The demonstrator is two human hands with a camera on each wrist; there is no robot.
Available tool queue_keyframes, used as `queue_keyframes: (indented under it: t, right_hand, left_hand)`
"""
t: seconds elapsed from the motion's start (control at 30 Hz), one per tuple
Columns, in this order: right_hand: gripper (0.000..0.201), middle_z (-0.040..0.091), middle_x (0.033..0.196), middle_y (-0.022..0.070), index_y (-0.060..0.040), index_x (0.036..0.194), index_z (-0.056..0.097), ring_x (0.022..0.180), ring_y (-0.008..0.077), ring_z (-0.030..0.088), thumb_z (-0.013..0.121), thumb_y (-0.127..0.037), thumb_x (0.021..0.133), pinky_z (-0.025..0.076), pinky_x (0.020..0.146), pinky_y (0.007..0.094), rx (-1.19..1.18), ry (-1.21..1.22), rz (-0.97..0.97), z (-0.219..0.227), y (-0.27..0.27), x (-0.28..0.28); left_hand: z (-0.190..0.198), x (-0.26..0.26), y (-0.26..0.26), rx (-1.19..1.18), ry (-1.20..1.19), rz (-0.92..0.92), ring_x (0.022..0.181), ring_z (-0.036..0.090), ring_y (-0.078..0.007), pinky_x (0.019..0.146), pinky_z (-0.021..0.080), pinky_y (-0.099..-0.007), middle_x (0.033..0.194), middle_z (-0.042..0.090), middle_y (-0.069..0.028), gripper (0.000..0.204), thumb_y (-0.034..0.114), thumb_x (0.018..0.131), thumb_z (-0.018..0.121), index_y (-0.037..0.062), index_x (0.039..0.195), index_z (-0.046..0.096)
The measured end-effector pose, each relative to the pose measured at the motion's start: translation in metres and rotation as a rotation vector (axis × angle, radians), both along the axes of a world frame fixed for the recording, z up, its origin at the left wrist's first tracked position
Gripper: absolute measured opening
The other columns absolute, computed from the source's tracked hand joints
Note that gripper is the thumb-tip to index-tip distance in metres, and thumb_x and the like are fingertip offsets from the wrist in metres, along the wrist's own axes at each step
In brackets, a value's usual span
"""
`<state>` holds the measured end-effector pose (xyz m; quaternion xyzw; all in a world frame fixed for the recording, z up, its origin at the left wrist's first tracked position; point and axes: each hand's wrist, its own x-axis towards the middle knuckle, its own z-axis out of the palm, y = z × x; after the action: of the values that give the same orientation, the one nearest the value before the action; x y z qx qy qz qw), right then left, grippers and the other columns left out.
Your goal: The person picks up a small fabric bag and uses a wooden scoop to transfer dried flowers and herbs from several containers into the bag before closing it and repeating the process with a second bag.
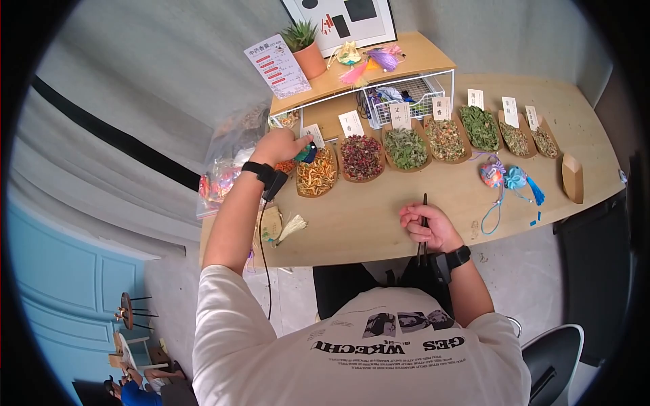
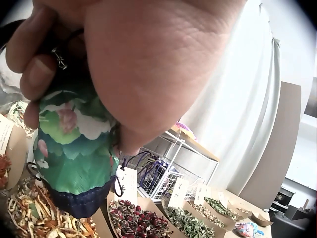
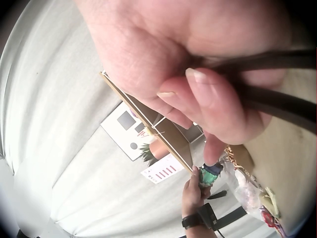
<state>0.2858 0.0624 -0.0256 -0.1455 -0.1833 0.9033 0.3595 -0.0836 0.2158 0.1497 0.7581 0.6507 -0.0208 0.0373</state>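
Observation:
My left hand [image 1: 279, 146] grips a green flowered fabric pouch [image 2: 77, 144] with a dark navy band and thin cord loops. In the left wrist view, the navy end points down over a boat-shaped tray of orange and cream dried peel strips [image 2: 59, 218]. The head view has the pouch above the back of that tray [image 1: 316, 177], beside its label card. Low over the front of the table, my right hand [image 1: 431, 227] holds black tweezers [image 1: 424, 203] with curled fingers. Both dark tweezer arms [image 3: 285, 106] show apart in the right wrist view.
Trays of dark red buds [image 1: 361, 157] and green leaves [image 1: 479, 128] line the table with label cards. Behind them stands a wooden shelf [image 1: 413, 51] with a wire basket [image 1: 406, 98]. Finished-looking pouches [image 1: 514, 177] lie right, an unfilled tray [image 1: 573, 177] beyond. Plastic bags [image 1: 227, 166] sit left.

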Motion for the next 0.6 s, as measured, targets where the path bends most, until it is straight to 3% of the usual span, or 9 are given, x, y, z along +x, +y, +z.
queue_keyframes:
  t: [0.27, 0.6]
  right_hand:
    - [0.025, 0.072, 0.085, 0.0125, 0.0027, 0.104, 0.066, 0.040, 0.0059, 0.031, 0.048, -0.015, 0.100, 0.027, 0.038, 0.0228, -0.003, -0.002, -0.004, 0.0007, -0.0005, -0.0003]
    - [0.026, 0.071, 0.086, 0.0132, 0.0027, 0.106, 0.066, 0.039, 0.0059, 0.030, 0.048, -0.015, 0.100, 0.027, 0.037, 0.0228, 0.001, -0.010, -0.012, 0.0000, -0.0007, -0.0001]
  left_hand:
    - [-0.0008, -0.0016, -0.0036, 0.068, -0.014, 0.009, 0.078, 0.068, -0.0410, 0.073, 0.053, -0.0447, 0.078, 0.068, -0.0270, 0.053, 0.049, 0.082, 0.066, -0.0035, 0.082, 0.074]
    - [0.0070, -0.0021, -0.0079, 0.069, -0.126, -0.024, 0.069, 0.067, -0.0368, 0.068, 0.053, -0.0422, 0.073, 0.067, -0.0245, 0.057, 0.053, 0.081, 0.072, -0.0035, 0.081, 0.074]
